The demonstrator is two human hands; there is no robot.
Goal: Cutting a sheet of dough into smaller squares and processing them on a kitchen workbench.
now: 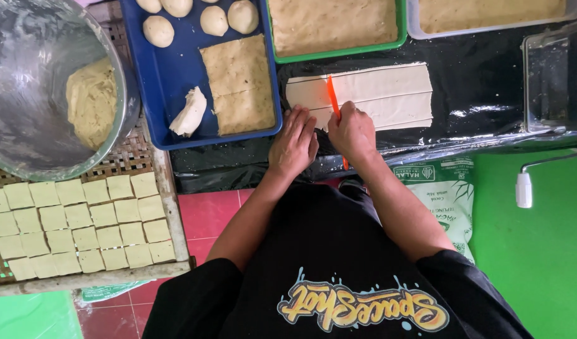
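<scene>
Dough sheet (pixel 376 94), pale, scored into strips, on black plastic (pixel 477 88). Left hand (pixel 293 143): grip released, flat, pinning the sheet's near edge. Right hand (pixel 351 132): grip clenched round orange cutter (pixel 333 97), blade across sheet. Blue tray (pixel 169 94) beside.

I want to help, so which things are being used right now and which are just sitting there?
In use: left hand pressing the dough sheet; right hand holding the orange cutter.

Just sitting: blue tray with dough balls, metal bowl, cut squares, green tray.
</scene>
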